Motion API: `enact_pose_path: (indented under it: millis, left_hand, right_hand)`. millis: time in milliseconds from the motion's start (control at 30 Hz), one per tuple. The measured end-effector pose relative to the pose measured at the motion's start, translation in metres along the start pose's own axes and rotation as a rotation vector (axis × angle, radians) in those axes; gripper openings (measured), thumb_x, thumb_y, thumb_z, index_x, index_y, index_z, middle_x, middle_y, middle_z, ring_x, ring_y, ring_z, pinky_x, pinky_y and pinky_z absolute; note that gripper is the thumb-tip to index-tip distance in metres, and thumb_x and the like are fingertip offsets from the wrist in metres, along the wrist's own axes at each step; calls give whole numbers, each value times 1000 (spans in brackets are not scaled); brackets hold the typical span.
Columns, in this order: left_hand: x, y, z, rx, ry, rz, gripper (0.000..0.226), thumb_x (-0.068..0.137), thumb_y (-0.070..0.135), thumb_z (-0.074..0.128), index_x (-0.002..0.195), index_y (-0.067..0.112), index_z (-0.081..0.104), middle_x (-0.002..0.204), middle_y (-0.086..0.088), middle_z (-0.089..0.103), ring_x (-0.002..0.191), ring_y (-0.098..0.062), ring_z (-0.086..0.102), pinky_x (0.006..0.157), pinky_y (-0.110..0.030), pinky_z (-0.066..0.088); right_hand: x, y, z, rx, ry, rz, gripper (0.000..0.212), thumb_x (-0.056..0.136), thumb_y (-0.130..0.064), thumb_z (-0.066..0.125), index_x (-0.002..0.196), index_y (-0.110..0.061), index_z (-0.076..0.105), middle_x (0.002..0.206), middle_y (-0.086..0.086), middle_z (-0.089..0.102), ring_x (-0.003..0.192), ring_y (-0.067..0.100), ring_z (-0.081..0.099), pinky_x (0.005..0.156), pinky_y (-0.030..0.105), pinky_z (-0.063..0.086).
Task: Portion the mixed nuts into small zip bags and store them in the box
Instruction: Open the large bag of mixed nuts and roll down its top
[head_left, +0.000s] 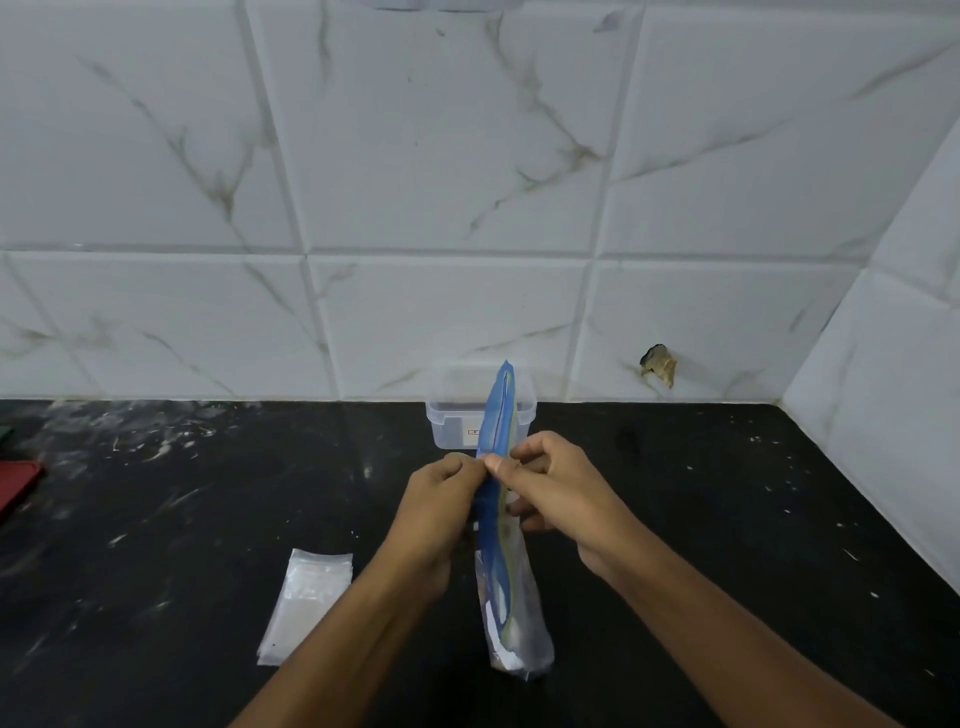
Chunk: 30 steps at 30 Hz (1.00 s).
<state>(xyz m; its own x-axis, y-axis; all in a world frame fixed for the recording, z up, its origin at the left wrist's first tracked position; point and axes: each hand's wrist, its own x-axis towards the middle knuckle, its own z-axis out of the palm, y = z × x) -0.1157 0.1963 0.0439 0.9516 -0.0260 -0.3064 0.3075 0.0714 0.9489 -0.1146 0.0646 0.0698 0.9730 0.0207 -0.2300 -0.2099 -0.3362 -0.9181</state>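
1. Setting: black speckled countertop meeting a white marble-pattern tiled wall; pale smears and specks mark the counter, densest at far left.
2. Large zip bag: clear plastic with a blue and yellow-green zipper strip, standing on the counter at centre, seen edge-on, top corner pointing up and away. Contents not readable through the plastic.
3. Left hand: fingers curled, pinching the zipper strip from the left side near mid-length.
4. Right hand: fingers curled, thumb and forefinger pinching the same strip from the right, directly opposite the left fingertips; the two pinches nearly touch.
5. Clear plastic box: lidless, upright against the wall base, directly behind the bag and partly hidden by it. Whether anything lies inside, cannot tell.
6. Stack of small zip bags: flat on the counter, left of the left forearm, untouched.
7. Red object: cut off at the left edge.
8. Chipped hole in a wall tile, right of the box.
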Motion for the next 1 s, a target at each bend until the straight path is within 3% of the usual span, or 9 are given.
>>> enact_pose_path:
  millis: [100, 200, 267, 467, 600, 700, 767, 867, 1000]
  left_hand:
    - [3, -2, -3, -34, -11, -59, 30, 96, 27, 55, 110, 3, 68, 97, -18, 71, 82, -23, 67, 61, -30, 53]
    - [5, -5, -6, -111, 15, -98, 26, 94, 23, 58, 108, 4, 69, 92, -15, 73, 81, -23, 69, 64, -34, 53]
    - [6, -7, -12, -195, 83, -103, 22, 93, 18, 57, 102, 1, 69, 88, -15, 72, 78, -24, 69, 65, -36, 54]
    - [11, -9, -46, -525, 152, -160, 17, 91, 11, 49, 80, 7, 62, 66, -8, 64, 62, -22, 64, 64, -37, 52]
    - [10, -15, -47, -331, 75, -241, 13, 84, 14, 52, 86, 6, 62, 71, -10, 61, 63, -23, 59, 62, -36, 49]
    - [11, -7, -45, -111, 66, -173, 14, 86, 17, 53, 88, 6, 61, 72, -14, 64, 59, -23, 59, 57, -32, 48]
    - [13, 4, -44, 93, 50, -45, 15, 92, 20, 56, 102, 10, 59, 90, -20, 69, 72, -26, 65, 65, -38, 52]
    - [19, 27, -37, 389, 30, 114, 28, 93, 31, 61, 119, 23, 54, 107, -8, 65, 93, -25, 68, 82, -40, 56]
    - [32, 50, -10, 334, -32, 59, 45, 89, 54, 60, 115, 18, 57, 108, -6, 66, 95, -23, 67, 66, -33, 57]
  right_hand:
    - [3, 1, -1, -2, 4, 18, 25, 87, -36, 69, 98, -15, 63, 90, 5, 71, 75, 14, 69, 60, 25, 56]
    - [7, 4, -6, 37, 36, 60, 13, 89, -13, 63, 96, -3, 65, 91, 11, 72, 80, 21, 72, 67, 33, 61]
    - [8, 5, -17, 167, 68, 113, 14, 87, -1, 57, 95, 10, 62, 84, 14, 70, 70, 21, 69, 57, 29, 60]
    - [12, 17, -60, 474, 142, 271, 13, 91, -6, 54, 88, -4, 66, 73, 9, 67, 66, 19, 63, 64, 31, 52]
    - [11, 34, -59, 331, 71, 304, 9, 91, -8, 55, 95, -8, 63, 82, 12, 67, 64, 17, 60, 59, 28, 50]
    - [10, 33, -56, 207, 45, 231, 14, 90, -10, 54, 103, -11, 60, 86, 13, 68, 65, 17, 60, 58, 28, 52]
    - [10, 26, -55, 112, 36, 176, 22, 90, -11, 56, 108, -22, 59, 88, 10, 70, 69, 16, 64, 61, 29, 53]
    - [17, 13, -49, -19, 45, 109, 30, 89, -15, 59, 115, -29, 54, 96, 5, 66, 83, 16, 67, 65, 28, 53]
    - [38, 5, -35, -152, 187, -6, 27, 85, -28, 66, 111, -22, 60, 98, 0, 66, 88, 17, 67, 63, 30, 56]
